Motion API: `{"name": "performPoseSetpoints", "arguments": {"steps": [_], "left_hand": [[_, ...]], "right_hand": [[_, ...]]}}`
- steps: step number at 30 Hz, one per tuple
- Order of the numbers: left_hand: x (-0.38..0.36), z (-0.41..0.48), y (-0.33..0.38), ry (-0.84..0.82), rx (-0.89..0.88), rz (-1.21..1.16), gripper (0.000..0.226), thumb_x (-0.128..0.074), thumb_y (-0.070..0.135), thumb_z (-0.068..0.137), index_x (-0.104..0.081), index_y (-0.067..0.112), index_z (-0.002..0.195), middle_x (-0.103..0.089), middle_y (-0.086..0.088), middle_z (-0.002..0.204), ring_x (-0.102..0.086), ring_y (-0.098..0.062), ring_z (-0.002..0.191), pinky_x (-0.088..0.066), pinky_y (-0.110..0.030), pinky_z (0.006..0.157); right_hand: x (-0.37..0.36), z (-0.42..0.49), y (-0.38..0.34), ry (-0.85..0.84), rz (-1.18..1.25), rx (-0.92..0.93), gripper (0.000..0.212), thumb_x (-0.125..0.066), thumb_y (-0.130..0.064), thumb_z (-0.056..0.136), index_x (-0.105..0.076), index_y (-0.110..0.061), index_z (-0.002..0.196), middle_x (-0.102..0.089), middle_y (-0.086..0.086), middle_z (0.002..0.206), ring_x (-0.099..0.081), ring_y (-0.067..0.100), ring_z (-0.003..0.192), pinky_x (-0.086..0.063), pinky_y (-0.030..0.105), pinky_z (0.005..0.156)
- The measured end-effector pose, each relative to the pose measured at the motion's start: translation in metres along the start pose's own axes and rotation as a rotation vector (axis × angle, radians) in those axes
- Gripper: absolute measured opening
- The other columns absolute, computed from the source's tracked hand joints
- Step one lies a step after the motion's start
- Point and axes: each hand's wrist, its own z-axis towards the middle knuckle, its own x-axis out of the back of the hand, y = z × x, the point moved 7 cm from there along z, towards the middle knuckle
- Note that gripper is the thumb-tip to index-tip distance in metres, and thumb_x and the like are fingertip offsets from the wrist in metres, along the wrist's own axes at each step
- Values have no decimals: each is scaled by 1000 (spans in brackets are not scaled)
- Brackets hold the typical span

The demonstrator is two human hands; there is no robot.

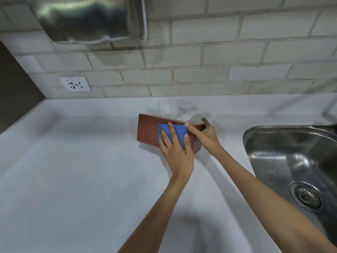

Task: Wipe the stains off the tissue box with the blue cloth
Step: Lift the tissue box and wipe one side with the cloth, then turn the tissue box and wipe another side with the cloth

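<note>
A reddish-brown tissue box stands on the white counter, with white tissue sticking out of its top. My left hand presses a folded blue cloth flat against the box's near side face. My right hand grips the box's right end, thumb on the top edge and fingers behind. The right part of the box is hidden by both hands.
A steel sink with a round drain lies to the right of the box. Behind the counter rises a white brick wall with a power socket at the left. A shiny metal hood hangs above.
</note>
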Motion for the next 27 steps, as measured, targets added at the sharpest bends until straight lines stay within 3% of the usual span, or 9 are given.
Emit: {"name": "performPoseSetpoints", "arguments": {"steps": [3, 5, 7, 9, 10, 14, 20, 24, 27], "left_hand": [[10, 9, -16, 0, 96, -134, 55, -36, 29, 100, -17, 16, 150, -10, -15, 159, -11, -27, 146, -12, -40, 120], [15, 19, -31, 9, 247, -307, 50, -32, 30, 101, -26, 10, 148, -22, -21, 155, -23, -32, 143, -19, -41, 119], [20, 29, -40, -2, 324, -452, 48, -33, 39, 100, -43, 5, 132, -57, -28, 120, -55, -39, 112, -43, -51, 101], [27, 33, -45, -33, 365, -511, 48, -43, 52, 92, -50, 8, 109, -57, -13, 73, -56, -26, 66, -51, -41, 66], [29, 34, -49, -51, 384, -510, 44, -50, 56, 87, -50, 14, 101, -54, -6, 70, -53, -20, 62, -48, -36, 62], [33, 39, -67, -86, 459, -488, 34, -65, 45, 81, -47, 30, 106, -60, 4, 93, -61, -16, 84, -54, -30, 74], [43, 38, -85, -56, 421, -379, 42, -62, 27, 87, -51, 8, 123, -58, -7, 91, -54, -19, 75, -50, -30, 68], [51, 41, -95, -34, 392, -310, 41, -61, 20, 89, -49, 7, 126, -61, -15, 100, -57, -23, 82, -53, -36, 74], [58, 50, -96, 1, 383, -264, 39, -60, 14, 88, -50, 5, 125, -60, -16, 98, -56, -21, 74, -54, -26, 59]], "right_hand": [[-4, -14, -9, 37, -32, 75, 86, -69, -56, 71, -38, -11, 137, -46, 8, 130, -46, 20, 122, -37, 23, 97], [-10, -28, -20, 57, -67, 166, 70, -61, -56, 78, -44, -10, 129, -43, 10, 131, -45, 24, 122, -38, 31, 105], [-18, -42, -29, 62, -93, 243, 68, -55, -53, 83, -37, -18, 139, -34, 13, 142, -37, 28, 130, -33, 40, 112], [-25, -58, -35, 76, -141, 313, 74, -54, -54, 81, -30, -21, 144, -28, 14, 146, -31, 31, 133, -30, 44, 112], [-28, -64, -34, 80, -170, 331, 81, -53, -56, 78, -25, -21, 146, -26, 14, 146, -29, 32, 134, -30, 44, 112], [-41, -88, -20, 72, -215, 339, 100, -47, -67, 68, -6, -27, 150, -14, 15, 151, -19, 29, 138, -26, 43, 113], [-63, -126, -2, 112, -180, 437, 90, -50, -68, 67, -7, -38, 140, -8, 18, 153, -14, 9, 130, -27, 51, 111], [-84, -141, 11, 57, -174, 424, 95, -48, -76, 66, -8, -36, 142, 2, 16, 156, -7, 23, 144, -23, 54, 112], [-100, -150, 16, 3, -166, 423, 102, -48, -78, 66, -2, -32, 145, 7, 13, 157, -2, 28, 146, -20, 57, 113]]}}
